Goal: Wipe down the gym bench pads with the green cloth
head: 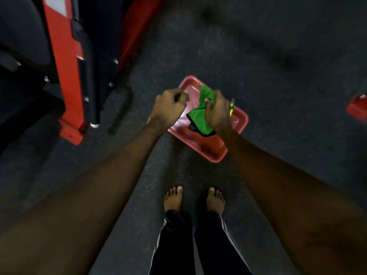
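Observation:
My right hand (217, 111) grips the bunched green cloth (200, 116) over a pink plastic tray (218, 153) that lies on the dark floor. My left hand (168, 107) hovers beside it above the tray's left rim, fingers curled, holding nothing that I can see. The dark bench pad (21, 28) shows at the top left, on a red and black frame (65, 62). A thin yellow-green item (231, 107) sticks up just right of my right hand; what it is stays unclear.
The red frame's foot (71, 133) and a black bar (121, 112) rest on the floor left of the tray. Another red object (357, 108) sits at the right edge. My bare feet (195, 199) stand just behind the tray on speckled rubber flooring.

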The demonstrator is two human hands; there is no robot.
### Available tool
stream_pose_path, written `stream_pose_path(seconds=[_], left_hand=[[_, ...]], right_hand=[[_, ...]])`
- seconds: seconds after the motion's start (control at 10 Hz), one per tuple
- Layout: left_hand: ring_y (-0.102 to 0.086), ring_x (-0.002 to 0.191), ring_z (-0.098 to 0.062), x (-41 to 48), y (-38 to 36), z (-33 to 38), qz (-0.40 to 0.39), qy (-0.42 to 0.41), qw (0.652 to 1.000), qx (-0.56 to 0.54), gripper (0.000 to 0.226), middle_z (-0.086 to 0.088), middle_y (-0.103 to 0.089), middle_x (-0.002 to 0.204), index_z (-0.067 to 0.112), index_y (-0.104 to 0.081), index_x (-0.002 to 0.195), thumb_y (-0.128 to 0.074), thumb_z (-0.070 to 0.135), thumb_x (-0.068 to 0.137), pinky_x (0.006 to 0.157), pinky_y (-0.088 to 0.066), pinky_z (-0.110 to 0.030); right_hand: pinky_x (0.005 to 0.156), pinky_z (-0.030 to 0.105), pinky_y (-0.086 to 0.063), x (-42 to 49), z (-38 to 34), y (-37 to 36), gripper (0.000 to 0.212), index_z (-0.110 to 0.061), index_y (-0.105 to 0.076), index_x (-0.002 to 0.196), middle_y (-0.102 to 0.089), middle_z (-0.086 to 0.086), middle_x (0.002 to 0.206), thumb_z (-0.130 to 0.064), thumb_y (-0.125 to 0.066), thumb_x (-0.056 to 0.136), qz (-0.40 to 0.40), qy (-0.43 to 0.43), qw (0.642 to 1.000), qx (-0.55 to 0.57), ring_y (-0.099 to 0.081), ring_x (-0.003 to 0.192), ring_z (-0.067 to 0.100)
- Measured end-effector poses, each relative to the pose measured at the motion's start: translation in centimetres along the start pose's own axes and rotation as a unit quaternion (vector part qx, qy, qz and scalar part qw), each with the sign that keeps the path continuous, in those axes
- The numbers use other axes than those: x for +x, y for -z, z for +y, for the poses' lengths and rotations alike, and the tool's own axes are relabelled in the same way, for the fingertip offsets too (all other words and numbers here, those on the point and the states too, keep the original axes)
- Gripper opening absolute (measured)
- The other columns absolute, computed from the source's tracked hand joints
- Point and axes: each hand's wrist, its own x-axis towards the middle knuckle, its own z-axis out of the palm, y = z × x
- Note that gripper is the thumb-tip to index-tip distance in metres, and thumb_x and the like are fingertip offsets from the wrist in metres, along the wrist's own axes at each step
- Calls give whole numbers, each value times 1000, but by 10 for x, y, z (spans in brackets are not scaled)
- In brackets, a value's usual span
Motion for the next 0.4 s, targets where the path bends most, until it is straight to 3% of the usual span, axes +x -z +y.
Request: stream_pose_path(seconds=[0.2, 0.4], left_hand=[[-70, 82, -16, 16, -52, -73, -11, 14, 999, -28, 27, 4, -73, 79, 21, -73, 86, -50, 33, 93, 82, -55, -34], [-69, 83, -23, 3, -29, -43, -4, 6, 1000, -28, 39, -5, -73, 82, 14, -71, 93, -46, 44, 90, 81, -55, -43]], right_hand=[[89, 33, -39, 10, 49, -60, 34, 2, -52, 128, -67, 21, 117, -3, -47, 94, -25, 36, 999, 20, -63, 109, 38], [88, 36, -46, -5, 32, -36, 45, -1, -62, 117, -69, 18, 110, -23, -36, 87, -26, 58, 997, 54, -65, 101, 31]])
